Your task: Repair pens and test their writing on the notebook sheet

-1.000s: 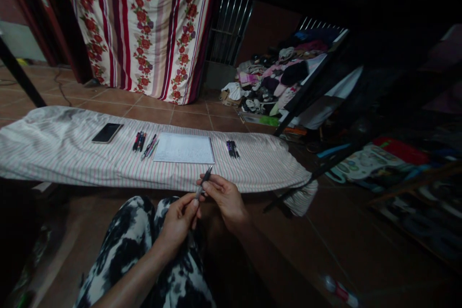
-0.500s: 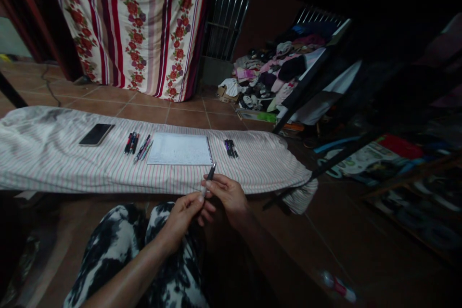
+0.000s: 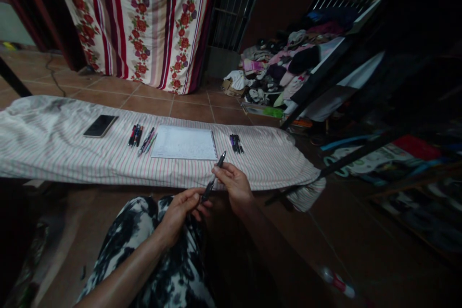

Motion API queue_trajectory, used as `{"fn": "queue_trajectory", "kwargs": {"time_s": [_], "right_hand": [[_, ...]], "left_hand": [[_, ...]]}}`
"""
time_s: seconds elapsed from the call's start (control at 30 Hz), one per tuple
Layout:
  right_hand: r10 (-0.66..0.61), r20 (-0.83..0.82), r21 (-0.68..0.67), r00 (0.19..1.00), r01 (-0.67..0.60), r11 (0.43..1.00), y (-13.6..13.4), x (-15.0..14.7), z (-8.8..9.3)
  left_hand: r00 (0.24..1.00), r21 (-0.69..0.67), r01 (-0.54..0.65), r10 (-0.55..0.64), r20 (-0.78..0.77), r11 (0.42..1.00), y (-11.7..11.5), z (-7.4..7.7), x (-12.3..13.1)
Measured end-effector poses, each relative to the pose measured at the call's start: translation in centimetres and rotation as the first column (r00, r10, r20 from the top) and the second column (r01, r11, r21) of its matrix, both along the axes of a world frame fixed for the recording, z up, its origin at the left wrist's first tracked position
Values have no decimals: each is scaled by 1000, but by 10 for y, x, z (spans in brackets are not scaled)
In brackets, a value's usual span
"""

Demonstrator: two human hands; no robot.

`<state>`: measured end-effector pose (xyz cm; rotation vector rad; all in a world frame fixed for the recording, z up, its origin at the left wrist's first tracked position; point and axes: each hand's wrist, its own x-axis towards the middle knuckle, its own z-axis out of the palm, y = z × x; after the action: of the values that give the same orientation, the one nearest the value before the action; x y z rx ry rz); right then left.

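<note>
Above my knees, a dark pen [image 3: 208, 189] slants between my two hands, its pointed end up and to the right. My left hand [image 3: 183, 209] pinches its lower end between thumb and forefinger, the other fingers loosely curled. My right hand [image 3: 234, 184] grips it near the pointed end with thumb and fingertips. A paler stretch shows midway along the pen; whether it is whole or pulled apart there, I cannot tell. Just beyond lies a spiral notebook [image 3: 184, 142] on a striped cloth [image 3: 108, 166]. A few dark pens [image 3: 236, 144] rest right of it.
Left of the notebook lie several pens in two groups, dark pens [image 3: 135, 135] and coloured pens [image 3: 147, 142], then a phone [image 3: 100, 126]. Dark metal bars [image 3: 346, 154] cross on the right. A bottle [image 3: 338, 283] lies on the floor; clothes [image 3: 277, 70] are heaped behind.
My right hand has moved up and right, away from my left hand, and more of the pen shows between them. The view has shifted slightly.
</note>
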<state>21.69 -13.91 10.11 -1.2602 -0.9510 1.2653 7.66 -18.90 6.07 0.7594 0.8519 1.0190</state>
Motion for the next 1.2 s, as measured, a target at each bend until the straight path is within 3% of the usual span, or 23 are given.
{"fn": "queue_trajectory", "kwargs": {"time_s": [0.4,0.93,1.2], "right_hand": [[-34,-84,-12,996,33,999,-5,1,2],[150,-65,75,987,-145,987,-27,-12,22],[214,24,142,977,-215,966,-32,-15,27]], "left_hand": [[1000,79,7,-5,-14,997,-14,9,-3],[999,69,-45,47,-18,997,-27,14,-6],[997,98,-40,47,-68,994,-29,17,-11]]}}
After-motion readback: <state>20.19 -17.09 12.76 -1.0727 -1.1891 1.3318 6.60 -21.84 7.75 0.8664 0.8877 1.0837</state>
